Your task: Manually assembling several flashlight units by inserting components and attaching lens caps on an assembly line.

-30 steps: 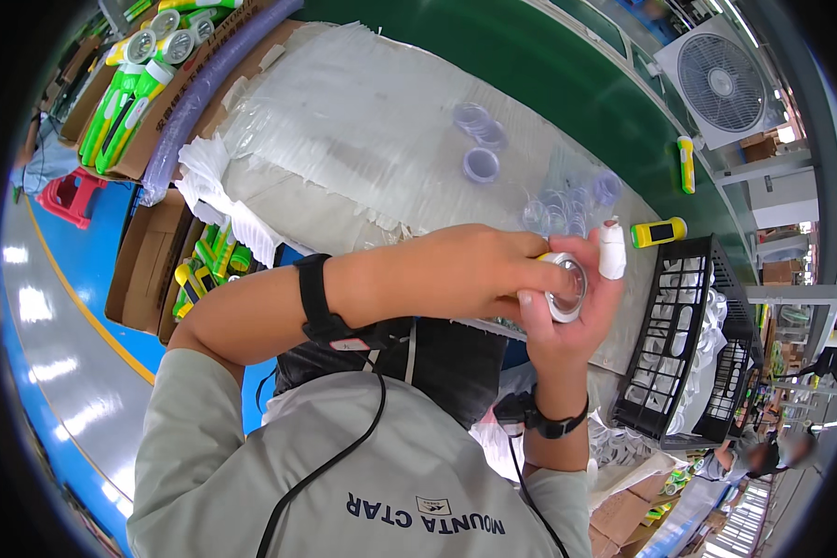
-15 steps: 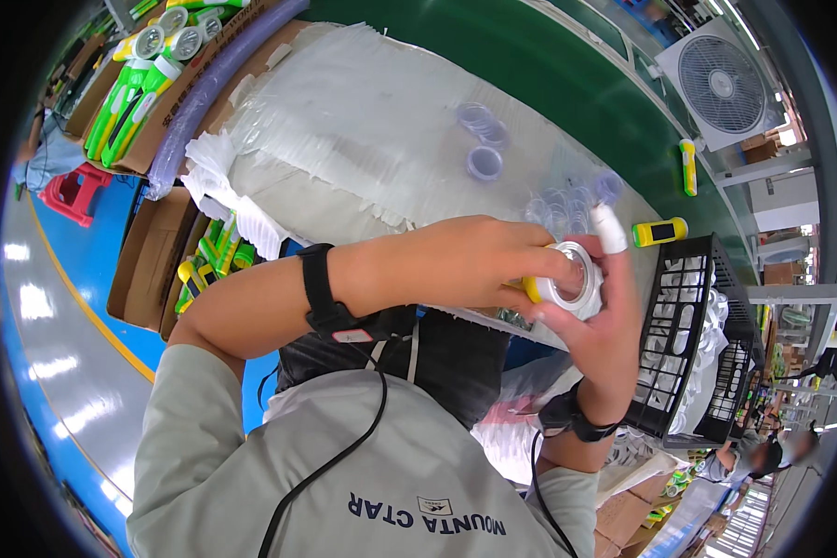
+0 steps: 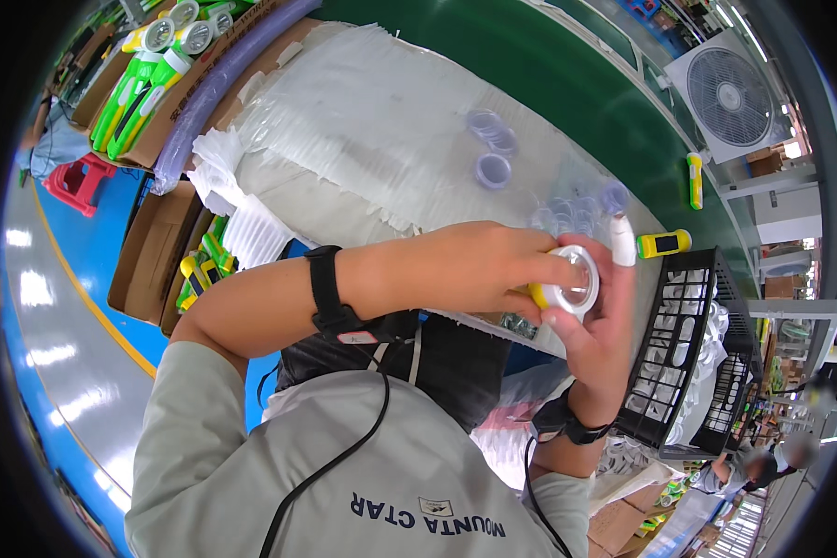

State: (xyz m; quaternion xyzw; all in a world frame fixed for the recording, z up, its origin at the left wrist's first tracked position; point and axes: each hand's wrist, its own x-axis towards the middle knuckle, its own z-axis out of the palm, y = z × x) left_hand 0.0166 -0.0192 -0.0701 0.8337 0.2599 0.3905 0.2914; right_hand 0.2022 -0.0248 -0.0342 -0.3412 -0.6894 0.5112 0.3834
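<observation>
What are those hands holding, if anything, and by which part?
A round yellow flashlight head with a white rim and clear front. The right hand cups the rim; the left hand grips the yellow side, a finger over the clear front.

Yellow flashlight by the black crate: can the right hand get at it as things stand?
Probably yes: the yellow flashlight lies close to the right hand, with nothing seen between. That hand grips a white-rimmed part with the left hand, so it may need to let go first.
</observation>
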